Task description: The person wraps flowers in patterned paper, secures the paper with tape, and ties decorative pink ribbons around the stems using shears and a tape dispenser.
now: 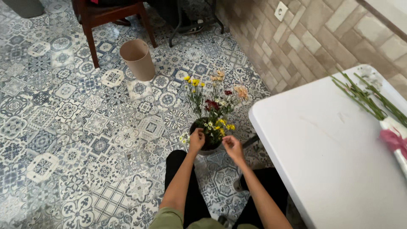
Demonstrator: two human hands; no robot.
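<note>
Done: mixed flowers (210,109) stood in dark bucket (206,144).
Left: green stems (363,96) lay on bench (322,152).
My fingers: left hand (196,140), right hand (232,147) loosely curled at the blooms, holding nothing clear.

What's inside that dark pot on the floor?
The dark pot holds yellow, red and peach flowers on green stems. Its inside is hidden by blooms, the left hand and right hand.

Open tiled floor (85,140) left of the flower pot (208,142). White table (322,161) edge crowds the pot's right. Beige bin (137,59) and wooden chair (108,19) stand well beyond, brick wall (305,38) behind.
</note>
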